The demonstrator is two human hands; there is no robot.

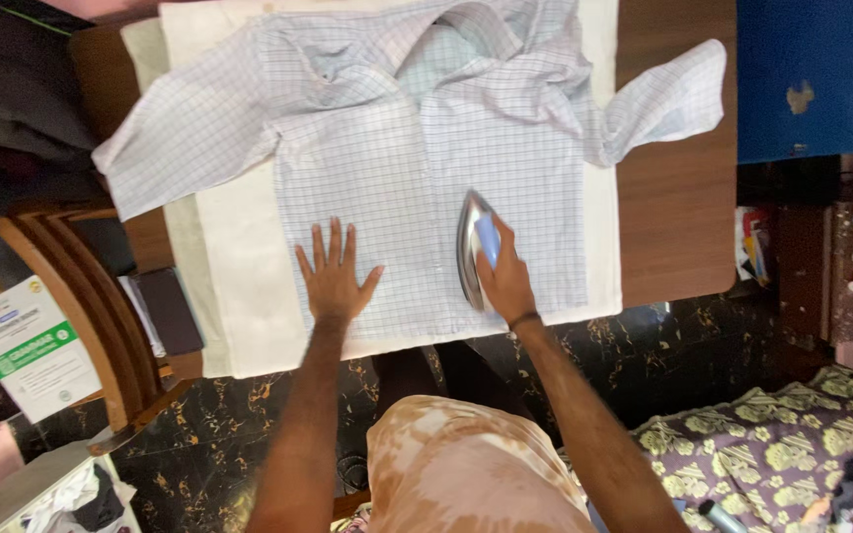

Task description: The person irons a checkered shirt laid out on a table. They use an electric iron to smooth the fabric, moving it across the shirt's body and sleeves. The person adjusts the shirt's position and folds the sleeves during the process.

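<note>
Left arm: I see my bare forearm rising from the near edge, running straight toward the far side, elbow out of view.
Left hand [333, 279]: I have it palm down and flat, fingers [335, 237] spread and pointing far, thumb angled out to the right; it grips nothing.
Right arm: my bare forearm comes in from the near right and slants far-left, with a thin dark band at the wrist.
Right hand [504, 281]: I have it curled closed around a grip, knuckles up, thumb side facing left, well apart from the left hand.
</note>
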